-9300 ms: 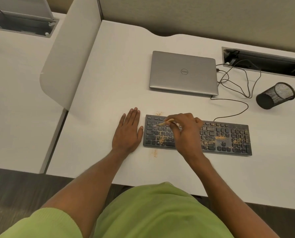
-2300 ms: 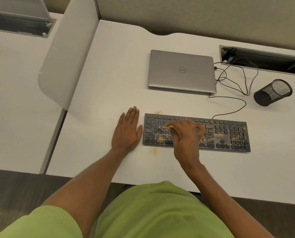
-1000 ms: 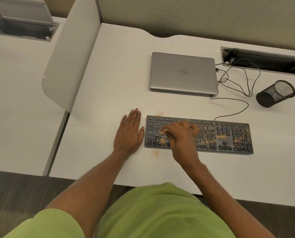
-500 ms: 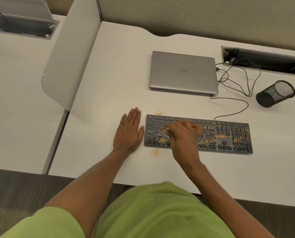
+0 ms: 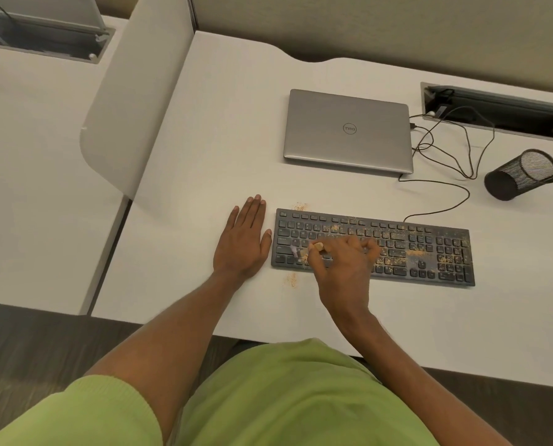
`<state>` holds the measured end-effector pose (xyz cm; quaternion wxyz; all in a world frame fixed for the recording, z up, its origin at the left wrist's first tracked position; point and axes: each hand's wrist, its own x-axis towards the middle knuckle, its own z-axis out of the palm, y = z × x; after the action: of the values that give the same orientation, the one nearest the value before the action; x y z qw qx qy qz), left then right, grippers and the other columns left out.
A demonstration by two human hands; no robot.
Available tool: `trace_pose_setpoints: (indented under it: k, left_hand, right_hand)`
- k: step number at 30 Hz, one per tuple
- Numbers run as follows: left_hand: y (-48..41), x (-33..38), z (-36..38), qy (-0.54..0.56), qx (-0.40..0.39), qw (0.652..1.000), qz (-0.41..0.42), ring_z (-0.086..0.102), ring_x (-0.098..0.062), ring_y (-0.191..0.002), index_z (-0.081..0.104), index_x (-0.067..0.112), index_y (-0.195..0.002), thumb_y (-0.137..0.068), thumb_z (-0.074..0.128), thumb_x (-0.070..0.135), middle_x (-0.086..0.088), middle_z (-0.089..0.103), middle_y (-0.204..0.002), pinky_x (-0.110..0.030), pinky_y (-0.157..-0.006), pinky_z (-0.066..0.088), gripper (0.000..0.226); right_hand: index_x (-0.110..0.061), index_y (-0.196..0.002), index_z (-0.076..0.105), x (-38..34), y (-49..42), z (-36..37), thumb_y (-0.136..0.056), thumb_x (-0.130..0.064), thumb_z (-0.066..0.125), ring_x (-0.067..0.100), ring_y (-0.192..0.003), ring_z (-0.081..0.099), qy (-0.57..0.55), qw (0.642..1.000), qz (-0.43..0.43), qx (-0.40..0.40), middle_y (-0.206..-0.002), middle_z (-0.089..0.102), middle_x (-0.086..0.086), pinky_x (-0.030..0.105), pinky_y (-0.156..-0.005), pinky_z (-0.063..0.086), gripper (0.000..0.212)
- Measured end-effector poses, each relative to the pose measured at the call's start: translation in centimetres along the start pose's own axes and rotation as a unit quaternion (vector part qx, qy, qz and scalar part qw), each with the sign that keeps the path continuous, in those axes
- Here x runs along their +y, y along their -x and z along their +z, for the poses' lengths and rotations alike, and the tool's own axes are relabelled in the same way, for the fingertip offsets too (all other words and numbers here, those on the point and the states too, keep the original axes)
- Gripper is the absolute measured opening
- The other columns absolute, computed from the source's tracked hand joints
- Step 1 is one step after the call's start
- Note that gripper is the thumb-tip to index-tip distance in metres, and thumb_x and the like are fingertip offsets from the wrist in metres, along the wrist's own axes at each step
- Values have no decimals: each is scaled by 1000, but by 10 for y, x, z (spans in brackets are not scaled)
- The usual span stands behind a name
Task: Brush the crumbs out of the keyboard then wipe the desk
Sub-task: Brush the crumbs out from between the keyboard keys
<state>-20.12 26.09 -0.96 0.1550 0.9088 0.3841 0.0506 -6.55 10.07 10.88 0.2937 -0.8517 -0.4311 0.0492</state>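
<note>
A black keyboard [image 5: 429,249] lies across the white desk [image 5: 204,162], dusted with orange crumbs mostly over its middle and right keys. My right hand [image 5: 342,268] grips a small brush [image 5: 304,251] with a pale wooden handle, its bristles down on the lower left keys. My left hand [image 5: 244,243] rests flat on the desk, fingers straight, its thumb against the keyboard's left edge. Small crumb patches [image 5: 292,280] lie on the desk just in front of the keyboard and behind its top left corner.
A shut silver laptop [image 5: 349,130] sits behind the keyboard. Black cables [image 5: 445,156] loop from it toward a cable tray [image 5: 500,107] at the back right. A black mesh pen cup [image 5: 523,173] lies tipped on its side. A white divider panel [image 5: 133,91] stands at left.
My right hand has worked the brush from the upper keys down toward the keyboard's lower left corner. My left hand has stayed flat beside the keyboard.
</note>
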Motion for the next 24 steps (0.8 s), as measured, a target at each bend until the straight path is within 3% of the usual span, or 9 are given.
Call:
trace_pose_setpoints:
  k: [3, 8, 11, 16, 21, 24]
  left_hand:
    - [-1, 0, 0, -3, 1, 1000, -1, 4, -14, -166, 12, 14, -172, -110, 24, 43, -3, 9, -180, -40, -135, 5, 70]
    - [0, 0, 0, -3, 2, 1000, -2, 4, -13, -166, 11, 14, -172, -111, 26, 43, -3, 9, -180, -39, -135, 5, 69]
    - [0, 0, 0, -2, 3, 1000, 0, 6, -14, -166, 13, 13, -172, -110, 24, 43, -3, 11, -179, -41, -135, 8, 70]
    - [0, 1, 0, -8, 5, 1000, 0, 6, -15, -166, 13, 13, -172, -110, 23, 44, -3, 11, -179, -41, -135, 8, 70]
    - [0, 0, -1, -3, 2, 1000, -2, 4, -14, -166, 12, 13, -172, -110, 24, 44, -3, 9, -180, -39, -135, 5, 70]
    - [0, 1, -1, 0, 4, 1000, 1, 5, -14, -166, 13, 13, -172, -110, 24, 44, -3, 11, -179, -40, -135, 6, 70]
  right_hand:
    - [-24, -81, 74, -2, -1, -4, -95, -28, 62, 14, -84, 56, -22, 1000, 10, 15, -74, 68, -9, 34, -99, 19, 19]
    - [-23, -93, 78, -1, -3, -4, -97, -24, 72, 16, -83, 55, -34, 998, 15, 46, -77, 67, -6, 37, -98, 22, 8]
    - [-22, -89, 78, 1, 2, -3, -95, -21, 72, 16, -85, 55, -32, 999, 16, 24, -77, 68, -5, 41, -100, 23, 8]
    - [-23, -81, 74, 2, 7, -7, -94, -21, 71, 16, -86, 57, -46, 999, 22, -1, -75, 68, -8, 34, -100, 19, 14]
    - [-22, -98, 79, 0, 4, -5, -96, -23, 73, 14, -90, 57, -44, 998, 5, 35, -85, 70, -8, 39, -101, 23, 6]
    - [-21, -96, 79, 5, 8, -4, -95, -22, 74, 19, -90, 60, -28, 999, 7, 20, -83, 72, -4, 36, -100, 21, 5]
